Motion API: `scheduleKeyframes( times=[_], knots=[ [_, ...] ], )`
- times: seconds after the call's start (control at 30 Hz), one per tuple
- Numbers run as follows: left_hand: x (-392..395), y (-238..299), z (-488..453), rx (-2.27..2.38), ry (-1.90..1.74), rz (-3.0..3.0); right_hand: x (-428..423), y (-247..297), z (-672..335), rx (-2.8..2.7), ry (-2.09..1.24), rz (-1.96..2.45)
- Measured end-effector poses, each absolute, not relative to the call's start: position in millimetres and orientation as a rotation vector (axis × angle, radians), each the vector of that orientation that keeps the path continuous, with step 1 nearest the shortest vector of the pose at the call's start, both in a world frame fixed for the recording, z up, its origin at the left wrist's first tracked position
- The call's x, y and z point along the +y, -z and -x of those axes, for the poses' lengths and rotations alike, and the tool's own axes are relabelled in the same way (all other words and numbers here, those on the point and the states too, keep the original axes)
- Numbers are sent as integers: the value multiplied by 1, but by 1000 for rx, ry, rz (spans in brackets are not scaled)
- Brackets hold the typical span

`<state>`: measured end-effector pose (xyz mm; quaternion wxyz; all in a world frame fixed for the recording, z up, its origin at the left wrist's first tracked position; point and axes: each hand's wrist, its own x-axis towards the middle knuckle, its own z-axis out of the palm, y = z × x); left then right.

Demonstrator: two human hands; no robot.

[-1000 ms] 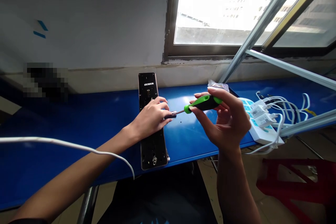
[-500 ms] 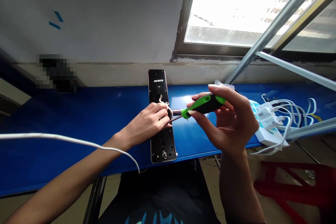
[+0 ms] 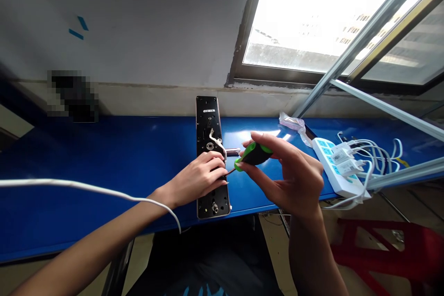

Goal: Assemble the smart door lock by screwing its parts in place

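A long black door lock panel (image 3: 207, 122) lies face down on the blue table, with a short white cable and a silver lever handle (image 3: 233, 151) at its right side. My left hand (image 3: 203, 175) lies across the panel's middle, fingers curled over toward its right edge. Between the fingers and thumb of my right hand (image 3: 289, 178) is a green and black screwdriver (image 3: 256, 154). Its shaft slants down to the left, reaching the panel's right edge beside my left fingertips. The screwdriver's tip is hidden by those fingers.
A white power strip (image 3: 342, 180) with chargers and cables stands on the blue table (image 3: 104, 162) at right. Behind it are a plastic-wrapped item (image 3: 293, 122) and a metal frame (image 3: 333, 74). A white cable (image 3: 104, 187) hangs over my left forearm; a red stool (image 3: 388, 249) stands below right.
My left hand has shifted down the panel, uncovering a round hub and more of the white cable. My right hand has moved slightly down and left, and the screwdriver handle has turned.
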<state>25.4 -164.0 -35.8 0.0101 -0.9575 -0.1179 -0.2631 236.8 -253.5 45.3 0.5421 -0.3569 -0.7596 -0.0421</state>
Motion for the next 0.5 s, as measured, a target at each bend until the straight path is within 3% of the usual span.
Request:
scheduleKeyframes(
  times=[0.5],
  knots=[
    [-156, 32, -17, -368, 915, 3220, -250, -44, -235, -1831, 168, 784]
  ],
)
